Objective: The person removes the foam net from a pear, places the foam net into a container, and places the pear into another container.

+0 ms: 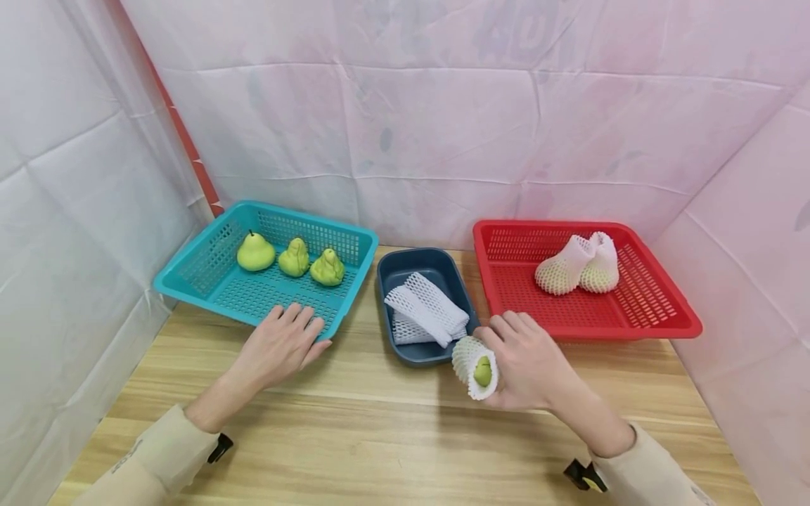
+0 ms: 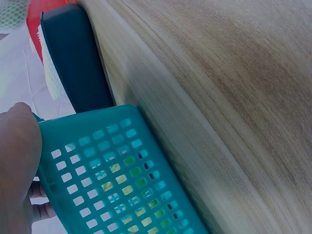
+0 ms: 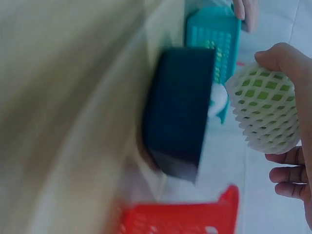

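My right hand (image 1: 524, 362) grips a pear wrapped in a white foam net (image 1: 473, 367), its green top showing through the net's open end. In the right wrist view the netted pear (image 3: 265, 109) lies between thumb and fingers, raised beside the dark blue tray. My left hand (image 1: 283, 346) rests over the near rim of the teal basket (image 1: 278, 294), fingers reaching past the edge. The left wrist view shows that hand (image 2: 18, 161) at the basket's perforated wall. Inside the basket are three bare pears, one smooth (image 1: 256, 252) and two lumpy, a middle one (image 1: 294, 258) and a right one (image 1: 327, 268).
A dark blue tray (image 1: 422, 357) between the baskets contains several flat white foam nets (image 1: 425, 309). The red basket (image 1: 506, 295) at the right holds two netted pears, (image 1: 562, 270) left and right, side by side. Pale cloth walls (image 1: 443, 126) enclose the wooden table (image 1: 354, 436).
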The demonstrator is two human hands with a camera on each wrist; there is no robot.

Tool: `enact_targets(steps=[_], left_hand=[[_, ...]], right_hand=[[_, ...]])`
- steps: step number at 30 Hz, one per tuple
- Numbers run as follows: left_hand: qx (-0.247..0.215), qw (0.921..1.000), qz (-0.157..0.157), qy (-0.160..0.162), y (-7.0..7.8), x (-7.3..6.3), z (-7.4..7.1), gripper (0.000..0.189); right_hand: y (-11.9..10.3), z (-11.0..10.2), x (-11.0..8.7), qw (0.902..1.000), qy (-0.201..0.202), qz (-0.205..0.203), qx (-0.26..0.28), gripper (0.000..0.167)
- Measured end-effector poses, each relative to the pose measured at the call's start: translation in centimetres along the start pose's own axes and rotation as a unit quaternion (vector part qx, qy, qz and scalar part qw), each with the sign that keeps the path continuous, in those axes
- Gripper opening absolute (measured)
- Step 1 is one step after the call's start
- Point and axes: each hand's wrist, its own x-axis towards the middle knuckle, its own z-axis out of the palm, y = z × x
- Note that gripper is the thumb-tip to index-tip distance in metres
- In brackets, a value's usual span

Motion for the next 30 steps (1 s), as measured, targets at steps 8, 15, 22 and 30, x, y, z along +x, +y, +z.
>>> enact_targets(steps=[8, 15, 22, 30], left_hand=[[-0.001, 1.0, -0.001, 0.001, 0.0, 0.1, 0.0, 0.061], [0.0, 1.0, 0.0, -0.001, 0.0, 0.1, -0.1, 0.062], [0.002, 1.0, 0.001, -0.002, 0.0, 0.1, -0.2, 0.062], [-0.002, 1.0, 0.0, -0.002, 0.0, 0.0, -0.2, 0.062]], right_hand=[[-3.3, 2.2, 0.0, 0.9986, -0.025, -0.015, 0.045, 0.086], [-5.4, 3.5, 0.0, 0.9967, -0.04, -0.034, 0.062, 0.085], [-6.7, 4.4, 0.5, 0.9955, -0.05, -0.052, 0.062, 0.08], [-7.7, 5.5, 0.7, 0.9945, -0.046, -0.054, 0.076, 0.078]])
